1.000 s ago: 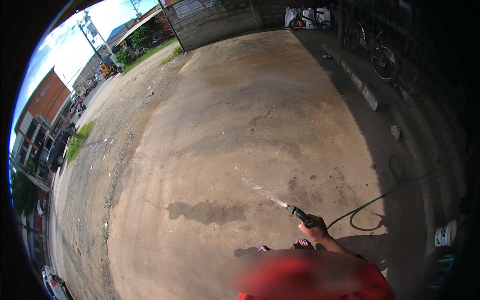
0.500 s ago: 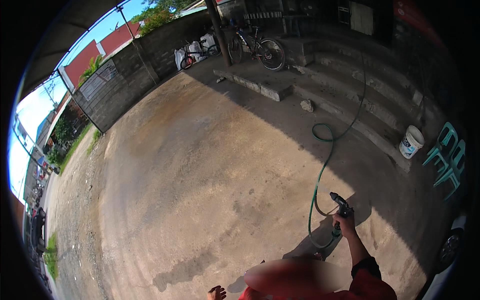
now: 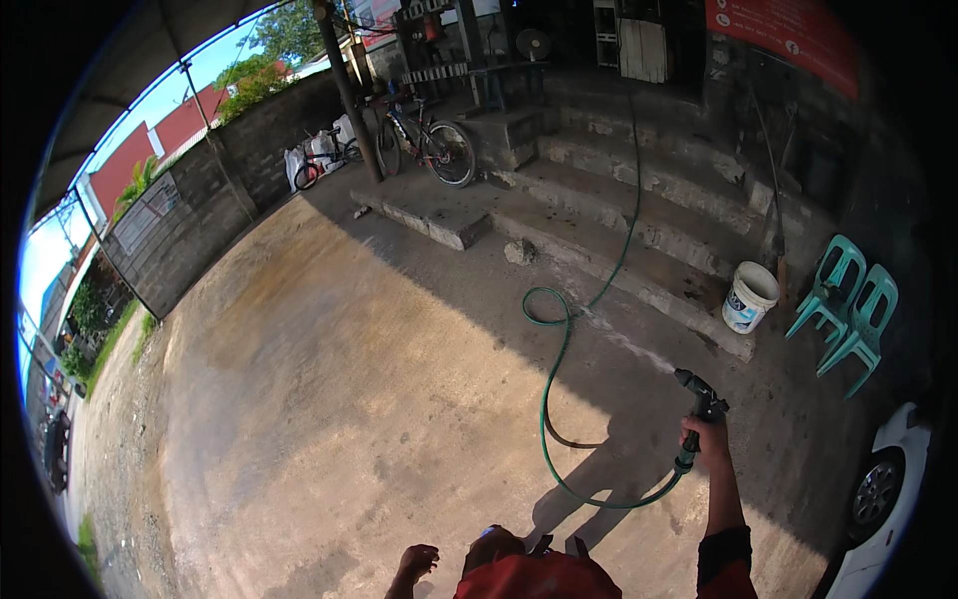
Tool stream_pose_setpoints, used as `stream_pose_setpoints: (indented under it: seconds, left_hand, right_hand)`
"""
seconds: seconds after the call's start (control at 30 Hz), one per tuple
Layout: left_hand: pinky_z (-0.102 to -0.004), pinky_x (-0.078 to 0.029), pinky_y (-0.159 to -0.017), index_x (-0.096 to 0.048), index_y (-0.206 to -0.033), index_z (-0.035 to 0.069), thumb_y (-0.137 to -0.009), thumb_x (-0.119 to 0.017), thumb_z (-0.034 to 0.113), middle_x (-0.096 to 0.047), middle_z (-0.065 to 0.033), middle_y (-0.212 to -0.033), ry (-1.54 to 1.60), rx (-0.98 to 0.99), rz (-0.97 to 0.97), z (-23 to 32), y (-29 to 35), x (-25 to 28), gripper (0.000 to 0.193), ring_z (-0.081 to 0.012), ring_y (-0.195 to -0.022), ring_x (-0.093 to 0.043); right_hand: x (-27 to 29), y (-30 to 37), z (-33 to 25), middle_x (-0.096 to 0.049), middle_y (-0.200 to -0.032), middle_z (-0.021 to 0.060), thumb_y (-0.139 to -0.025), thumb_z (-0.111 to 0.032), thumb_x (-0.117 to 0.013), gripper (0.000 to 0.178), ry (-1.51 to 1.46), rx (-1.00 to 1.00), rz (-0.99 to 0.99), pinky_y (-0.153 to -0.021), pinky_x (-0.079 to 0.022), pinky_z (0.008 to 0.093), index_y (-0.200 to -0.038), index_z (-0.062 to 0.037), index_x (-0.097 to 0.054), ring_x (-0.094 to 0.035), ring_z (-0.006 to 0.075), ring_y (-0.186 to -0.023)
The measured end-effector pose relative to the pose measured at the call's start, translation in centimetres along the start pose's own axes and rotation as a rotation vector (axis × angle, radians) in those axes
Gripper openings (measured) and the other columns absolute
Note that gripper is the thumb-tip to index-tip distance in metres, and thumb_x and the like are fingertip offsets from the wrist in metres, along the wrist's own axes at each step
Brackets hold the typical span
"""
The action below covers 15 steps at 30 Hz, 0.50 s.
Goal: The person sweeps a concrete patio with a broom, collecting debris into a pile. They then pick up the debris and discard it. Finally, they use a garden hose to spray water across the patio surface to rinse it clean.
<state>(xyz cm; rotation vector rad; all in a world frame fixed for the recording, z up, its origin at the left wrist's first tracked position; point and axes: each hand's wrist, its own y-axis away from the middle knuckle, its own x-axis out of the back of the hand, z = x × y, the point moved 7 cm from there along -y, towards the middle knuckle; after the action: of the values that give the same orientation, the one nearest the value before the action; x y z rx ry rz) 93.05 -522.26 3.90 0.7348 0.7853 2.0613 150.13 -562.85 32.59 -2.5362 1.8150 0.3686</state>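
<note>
My right hand (image 3: 711, 439) is wrapped round the grip of a black hose spray gun (image 3: 703, 401), held out at the right over the concrete. A whitish jet of water (image 3: 639, 349) leaves its nozzle toward the far left, near the foot of the steps. From the gun's base a green garden hose (image 3: 546, 399) curves left across the ground, makes a small loop and runs up the steps. Low in the view, my left hand (image 3: 419, 559) hangs beside my body with nothing in it, its fingers loosely bent and apart.
Concrete steps (image 3: 639, 225) rise at the far right, with a rock (image 3: 519, 251) at their foot. A white bucket (image 3: 749, 298) and green plastic chairs (image 3: 846, 290) stand to the right. A white car (image 3: 893, 499) is at the lower right; a bicycle (image 3: 429, 145) leans farther back.
The view has swung right, bringing the chairs and car further in. A water jet now shows from the spray gun. My left hand has come up a little, showing more forearm.
</note>
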Motion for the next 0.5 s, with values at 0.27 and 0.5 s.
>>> stream_pose_setpoints:
  seconds: [0.27, 0.5]
  left_hand:
    - [-0.0346, -0.057, -0.06, -0.07, -0.095, 0.005, -0.092, -0.063, 0.018, -0.073, -0.0073, -0.088, -0.237, 0.266, 0.076, 4.5, -7.6, -5.7, 0.015, -0.0203, -0.072, -0.072]
    - [-0.0354, -0.057, -0.057, -0.071, -0.082, 0.005, -0.09, -0.062, 0.019, -0.074, -0.0064, -0.083, -0.377, 0.328, 0.062, 15.8, -16.3, -20.6, 0.018, -0.0199, -0.07, -0.072]
  right_hand:
    - [8.4, -11.1, -7.7, -0.058, -0.061, 0.0066, -0.075, -0.001, -0.069, 0.012, 0.154, 0.013, -0.063, -0.046, -0.05, 0.0343, -0.077, -0.0025, -0.057, -0.059, 0.0186, -0.049]
    - [16.2, -25.6, -13.6, -0.058, -0.06, 0.0083, -0.072, -0.001, -0.069, 0.012, 0.275, -0.109, -0.006, -0.046, -0.051, 0.0365, -0.08, -0.0011, -0.06, -0.058, 0.021, -0.047]
